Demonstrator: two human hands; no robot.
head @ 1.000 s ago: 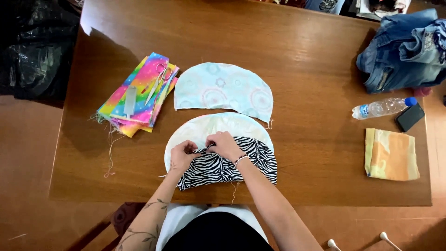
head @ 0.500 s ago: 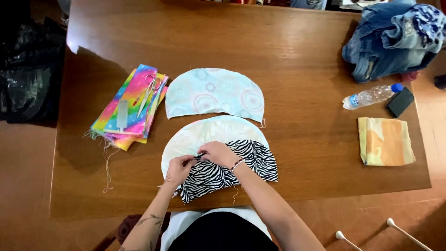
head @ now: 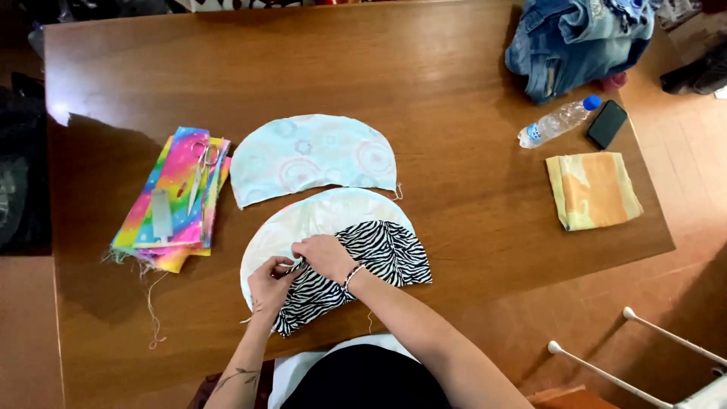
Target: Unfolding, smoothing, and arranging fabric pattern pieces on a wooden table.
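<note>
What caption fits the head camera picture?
Two hands pinch zebra-striped fabric onto a pale half-round piece on a wooden table.

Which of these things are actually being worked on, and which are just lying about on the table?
In hand:
left hand
right hand
zebra-print fabric
white half-round fabric

Lying about:
pale blue half-round fabric
rainbow fabric stack
scissors
water bottle
phone
denim pile
folded orange cloth
</note>
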